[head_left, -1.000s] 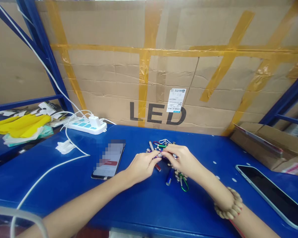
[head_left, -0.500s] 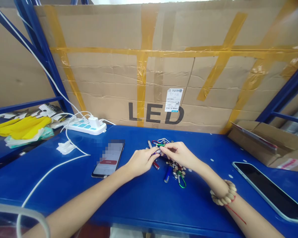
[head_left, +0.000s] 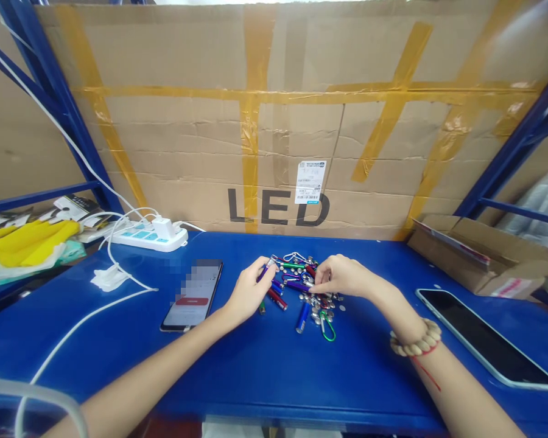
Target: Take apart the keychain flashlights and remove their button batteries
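Note:
A pile of small coloured keychain flashlights with carabiner clips [head_left: 304, 292] lies on the blue table [head_left: 274, 371], mixed with several small silver button cells. My left hand [head_left: 249, 291] is closed round a purple flashlight, its silver tip pointing up and right. My right hand [head_left: 340, 277] rests on the pile's right side, its fingertips pinched on something small that I cannot make out. A beaded bracelet [head_left: 415, 344] circles my right wrist.
A phone with a lit screen [head_left: 192, 295] lies left of my hands. A dark phone [head_left: 481, 337] lies at the right, beside an open cardboard box [head_left: 484, 255]. A white power strip with cables [head_left: 144, 234] sits at the back left. A taped cardboard sheet marked LED [head_left: 278, 140] stands behind.
My hands were joined over one flashlight; they have since come apart. The left keeps the purple flashlight, and the right has shifted right onto the pile. The view has drifted right.

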Available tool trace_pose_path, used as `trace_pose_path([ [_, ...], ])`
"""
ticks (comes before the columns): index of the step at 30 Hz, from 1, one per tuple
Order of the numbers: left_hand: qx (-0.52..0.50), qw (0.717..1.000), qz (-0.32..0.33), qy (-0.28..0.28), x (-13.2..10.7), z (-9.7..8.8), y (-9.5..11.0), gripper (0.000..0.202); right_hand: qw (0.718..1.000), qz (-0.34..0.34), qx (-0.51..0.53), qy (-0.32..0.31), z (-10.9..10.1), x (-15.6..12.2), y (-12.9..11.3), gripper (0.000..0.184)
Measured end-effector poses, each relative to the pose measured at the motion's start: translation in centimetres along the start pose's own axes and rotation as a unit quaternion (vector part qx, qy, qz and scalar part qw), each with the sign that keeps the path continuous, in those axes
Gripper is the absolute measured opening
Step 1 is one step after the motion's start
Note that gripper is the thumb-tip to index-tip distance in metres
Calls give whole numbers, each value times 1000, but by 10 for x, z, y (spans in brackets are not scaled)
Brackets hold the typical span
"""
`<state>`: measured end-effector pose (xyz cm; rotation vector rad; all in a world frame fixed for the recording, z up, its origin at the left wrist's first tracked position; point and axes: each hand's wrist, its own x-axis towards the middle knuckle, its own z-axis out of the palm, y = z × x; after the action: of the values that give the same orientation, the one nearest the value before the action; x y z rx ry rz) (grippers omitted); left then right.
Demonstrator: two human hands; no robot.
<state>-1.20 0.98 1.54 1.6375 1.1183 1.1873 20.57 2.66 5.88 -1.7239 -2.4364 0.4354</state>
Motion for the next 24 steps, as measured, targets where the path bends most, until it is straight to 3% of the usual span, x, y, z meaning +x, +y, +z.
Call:
trace_pose_path([
  [3,-74,996,-39,-33,2,2,2,29,998,38,-41,28,-5,-2,1,27],
  [9,-145,984,-102,-10,7,0,4,25,986,81,-107,97,-2,1,9,14],
  [13,-155,982,-109,3,7,-3,9,23,986,9,-107,130,7,6,9,20],
  [24,-159,982,-97,17,7,-10,17,23,973,-144,-99,148,41,22,1,21],
])
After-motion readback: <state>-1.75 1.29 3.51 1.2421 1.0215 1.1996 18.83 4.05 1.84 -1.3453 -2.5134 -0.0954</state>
